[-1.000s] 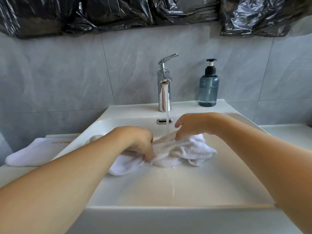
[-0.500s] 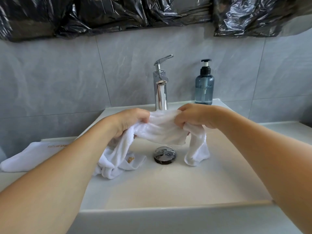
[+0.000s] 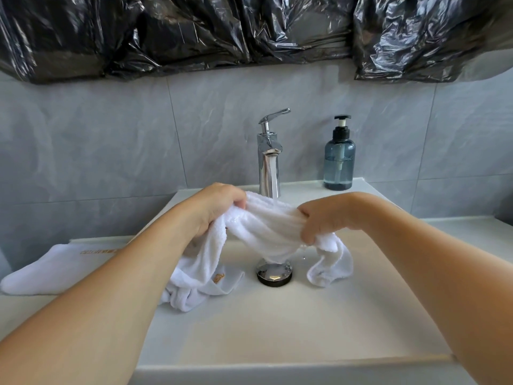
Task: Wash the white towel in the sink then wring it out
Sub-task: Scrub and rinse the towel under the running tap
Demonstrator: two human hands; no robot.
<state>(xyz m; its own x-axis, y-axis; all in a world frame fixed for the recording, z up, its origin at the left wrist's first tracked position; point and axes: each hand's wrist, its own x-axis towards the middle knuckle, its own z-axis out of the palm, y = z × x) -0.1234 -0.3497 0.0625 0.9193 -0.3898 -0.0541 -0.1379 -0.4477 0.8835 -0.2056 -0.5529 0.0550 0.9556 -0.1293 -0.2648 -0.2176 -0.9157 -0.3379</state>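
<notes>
White towel held above sink, bunched span stretched between hands, just in front of tap. Left hand clenched round one gathered section; right hand clenched round other. Loose ends hang down; left end rests on basin floor beside drain plug. Judgement: cloth soft, limp, waterlogged, so heavier, drippy. Best purchase: gathered rope-like middle, hands apart, twisting opposite ways.
</notes>
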